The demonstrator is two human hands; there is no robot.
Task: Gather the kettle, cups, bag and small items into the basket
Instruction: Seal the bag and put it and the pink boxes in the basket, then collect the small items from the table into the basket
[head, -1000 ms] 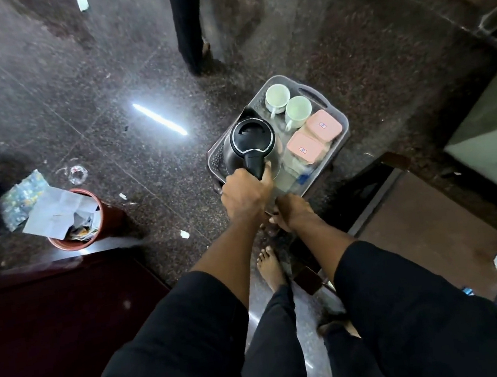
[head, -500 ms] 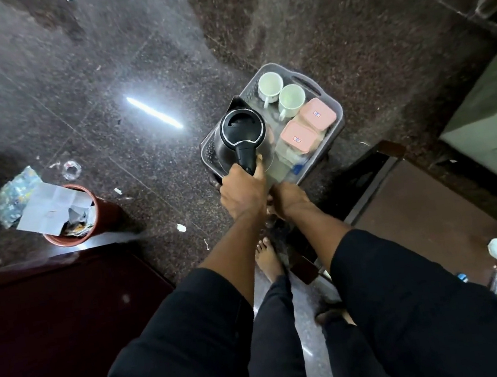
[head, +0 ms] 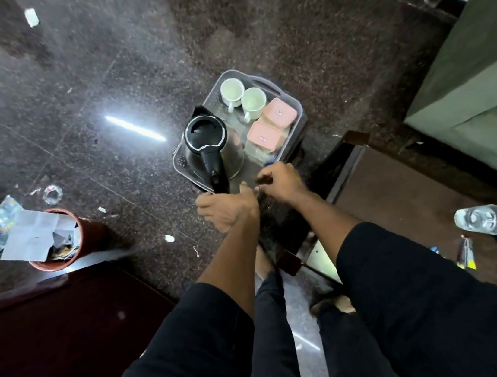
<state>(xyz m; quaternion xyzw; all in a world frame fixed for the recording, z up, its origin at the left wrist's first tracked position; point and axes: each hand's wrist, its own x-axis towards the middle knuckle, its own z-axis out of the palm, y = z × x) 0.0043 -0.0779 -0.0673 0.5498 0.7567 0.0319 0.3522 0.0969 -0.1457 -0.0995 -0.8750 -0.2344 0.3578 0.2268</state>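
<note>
On the dark stone floor stands the grey basket [head: 299, 109]. A steel kettle [head: 205, 134] with a black lid and handle sits in its left half. Two white cups [head: 232, 91] [head: 253, 99] stand at the far end, and two pink-lidded containers [head: 280, 113] [head: 264, 135] lie on the right. My left hand [head: 227, 207] is just below the lower end of the kettle's handle, fingers apart and off it. My right hand [head: 281, 181] is curled at the basket's near rim, seemingly gripping it. The near rim is hidden behind both hands.
A red-brown bin [head: 86, 238] full of paper stands to the left, with litter around it. A brown low table [head: 416, 198] and a green piece of furniture [head: 481, 94] are on the right, where a water bottle [head: 481, 217] also lies. A dark red surface [head: 40, 342] fills the lower left.
My left hand has let go of the kettle's handle and drawn back toward me. The kettle now rests in the basket. My right hand moved slightly right at the rim.
</note>
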